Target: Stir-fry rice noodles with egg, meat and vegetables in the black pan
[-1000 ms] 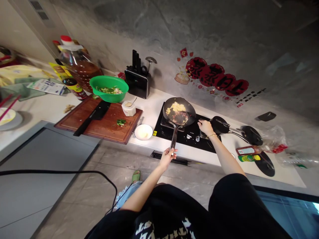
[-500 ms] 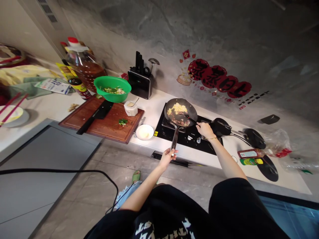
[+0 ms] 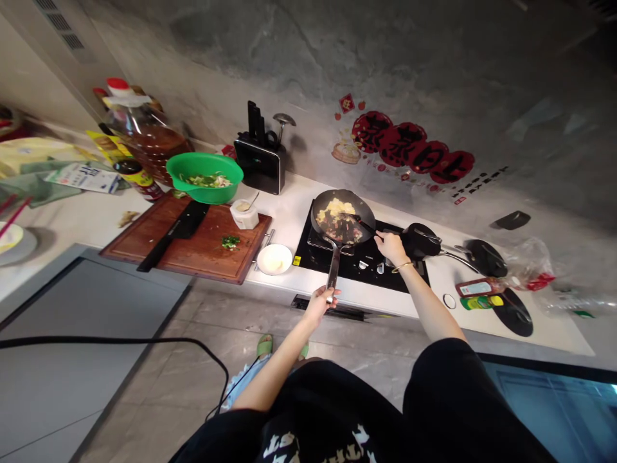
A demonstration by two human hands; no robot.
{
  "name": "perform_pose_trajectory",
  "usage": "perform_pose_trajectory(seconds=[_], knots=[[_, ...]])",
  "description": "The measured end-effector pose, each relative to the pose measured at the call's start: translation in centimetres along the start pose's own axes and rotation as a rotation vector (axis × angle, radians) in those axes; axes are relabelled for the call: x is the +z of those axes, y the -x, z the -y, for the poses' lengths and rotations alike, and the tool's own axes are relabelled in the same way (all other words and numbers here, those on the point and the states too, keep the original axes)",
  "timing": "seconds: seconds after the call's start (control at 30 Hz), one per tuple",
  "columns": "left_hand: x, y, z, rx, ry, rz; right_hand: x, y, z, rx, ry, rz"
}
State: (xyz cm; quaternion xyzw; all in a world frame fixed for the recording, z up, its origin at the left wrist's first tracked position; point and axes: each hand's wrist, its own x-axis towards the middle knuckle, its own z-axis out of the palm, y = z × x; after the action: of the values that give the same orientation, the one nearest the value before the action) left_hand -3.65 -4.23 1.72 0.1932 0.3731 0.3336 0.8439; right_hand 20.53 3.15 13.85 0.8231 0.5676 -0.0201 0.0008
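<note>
A dark frying pan point(image 3: 366, 209) sits on the left burner of the black cooktop point(image 3: 308, 253). Yellow scrambled egg point(image 3: 337, 209) and pinkish bits of food point(image 3: 354, 236) lie in it. My left hand point(image 3: 319, 304) is closed around the end of the pan's long metal handle. Over the pan's right rim, my right hand point(image 3: 389, 246) grips the handle of a dark spatula point(image 3: 365, 224), whose blade rests among the food. A small white bowl point(image 3: 274, 259) with pale residue stands left of the cooktop.
Left, a wooden cutting board point(image 3: 207, 263) bears a cleaver point(image 3: 176, 233), chopped greens point(image 3: 230, 242), a white seasoning jar point(image 3: 245, 214) and a green basin point(image 3: 205, 183). A knife block point(image 3: 260, 164) stands behind. Right are a black saucepan point(image 3: 421, 240), bottles point(image 3: 479, 288) and a dark lid point(image 3: 513, 314).
The spatula has shifted within the pan, and the egg and pinkish bits look more mixed. My left hand stays on the pan handle. The whole view has shifted slightly.
</note>
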Motion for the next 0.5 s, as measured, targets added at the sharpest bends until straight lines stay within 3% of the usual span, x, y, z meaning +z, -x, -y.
perform_pose_trajectory(seconds=[0.1, 0.27, 0.4, 0.5], knots=[[0.0, 0.1, 0.0, 0.005, -0.008, 0.009, 0.1, 0.1, -0.4, -0.006, -0.001, 0.040], [0.1, 0.2, -0.1, 0.002, -0.012, 0.000, -3.3, 1.5, -2.1, -0.131, 0.091, 0.120], [0.1, 0.3, -0.1, 0.013, -0.014, 0.006, -2.8, 1.8, 0.6, -0.239, 0.144, 0.093], [0.1, 0.3, -0.1, 0.018, -0.020, 0.009, -1.2, 1.0, 2.6, -0.143, 0.133, 0.047]])
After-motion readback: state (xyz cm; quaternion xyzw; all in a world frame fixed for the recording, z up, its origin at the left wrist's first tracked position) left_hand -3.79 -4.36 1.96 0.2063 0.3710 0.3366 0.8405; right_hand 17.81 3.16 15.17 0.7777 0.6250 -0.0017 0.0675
